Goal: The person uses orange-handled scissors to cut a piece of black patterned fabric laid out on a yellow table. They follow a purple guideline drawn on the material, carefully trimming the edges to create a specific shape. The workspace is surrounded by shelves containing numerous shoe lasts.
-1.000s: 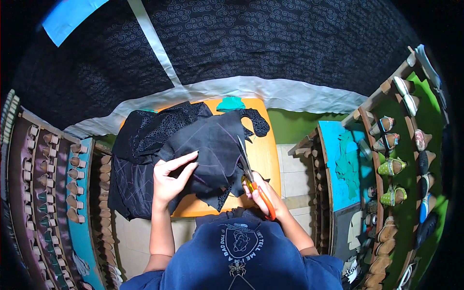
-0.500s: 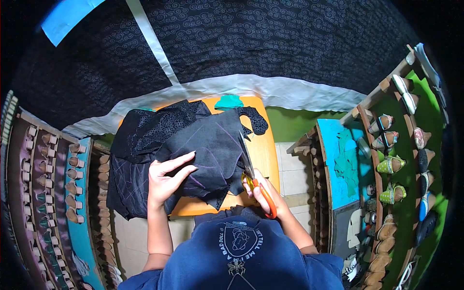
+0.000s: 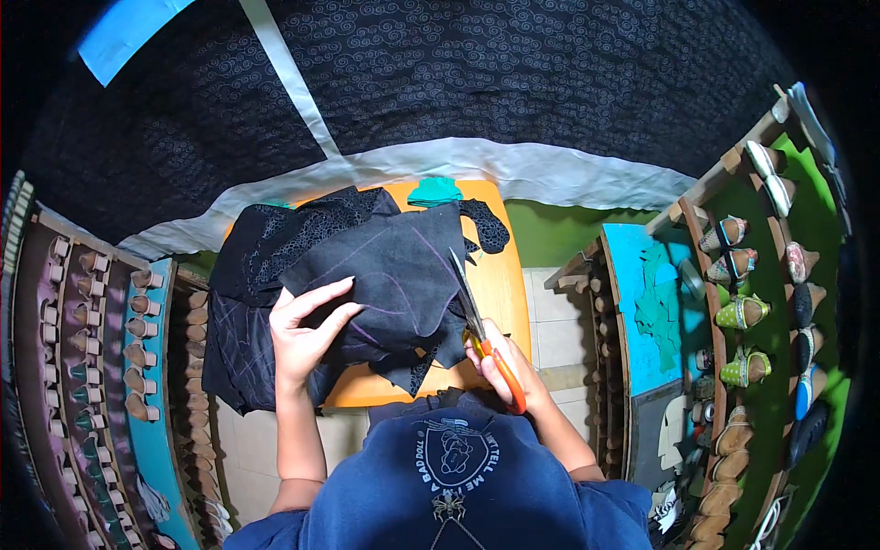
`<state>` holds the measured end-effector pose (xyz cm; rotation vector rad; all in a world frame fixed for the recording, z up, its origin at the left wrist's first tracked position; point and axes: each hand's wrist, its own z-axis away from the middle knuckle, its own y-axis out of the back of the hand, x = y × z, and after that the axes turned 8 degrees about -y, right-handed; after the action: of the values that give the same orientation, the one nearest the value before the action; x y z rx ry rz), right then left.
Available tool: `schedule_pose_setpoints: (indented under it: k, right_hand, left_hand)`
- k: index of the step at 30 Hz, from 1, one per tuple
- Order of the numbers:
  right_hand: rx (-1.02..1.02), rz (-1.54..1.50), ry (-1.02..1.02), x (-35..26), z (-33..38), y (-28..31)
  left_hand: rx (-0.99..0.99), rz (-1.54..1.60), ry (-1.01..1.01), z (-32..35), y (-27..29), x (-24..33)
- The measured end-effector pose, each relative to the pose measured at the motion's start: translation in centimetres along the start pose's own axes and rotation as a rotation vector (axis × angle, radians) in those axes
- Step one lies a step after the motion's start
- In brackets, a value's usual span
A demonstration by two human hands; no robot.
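Note:
A sheet of black material (image 3: 394, 275) with thin purple drawn lines lies on an orange table (image 3: 500, 284). My left hand (image 3: 307, 330) presses flat on it with fingers spread. My right hand (image 3: 500, 367) grips orange-handled scissors (image 3: 477, 325). Their blades point away from me and sit in the sheet's right edge. More black patterned pieces (image 3: 275, 247) are stacked under and to the left of the sheet.
A small teal piece (image 3: 435, 191) sits at the table's far edge. Racks of shoe lasts (image 3: 110, 339) stand on the left. Shelves with colourful shoes (image 3: 752, 312) stand on the right, beside a blue board (image 3: 642, 312). Dark patterned cloth (image 3: 440, 82) hangs behind.
The scissors have moved slightly forward along the sheet's right edge. My left hand has shifted a little on the sheet, and the sheet has turned slightly.

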<state>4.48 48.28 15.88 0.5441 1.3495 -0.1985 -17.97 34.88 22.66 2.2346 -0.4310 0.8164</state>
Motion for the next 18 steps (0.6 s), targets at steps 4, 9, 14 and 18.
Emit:
schedule_pose_setpoints:
  k: [4, 9, 14, 18]
  right_hand:
    - [-0.017, 0.032, 0.002, -0.1, 0.0, 0.1]
    - [-0.028, 0.077, 0.023, -0.1, 0.1, 0.4]
    - [0.043, 0.006, 0.032, 0.2, 0.0, -0.3]
    - [0.01, -0.036, -0.021, -0.2, 0.2, -0.3]
  left_hand:
    - [0.052, 0.026, -0.028, -0.2, 0.1, -0.4]
    - [0.083, 0.062, -0.027, -0.7, 0.3, -0.2]
    - [0.08, 0.035, -0.025, -1.1, 0.5, -0.1]
    - [0.056, 0.012, -0.047, -1.4, 0.7, 0.0]
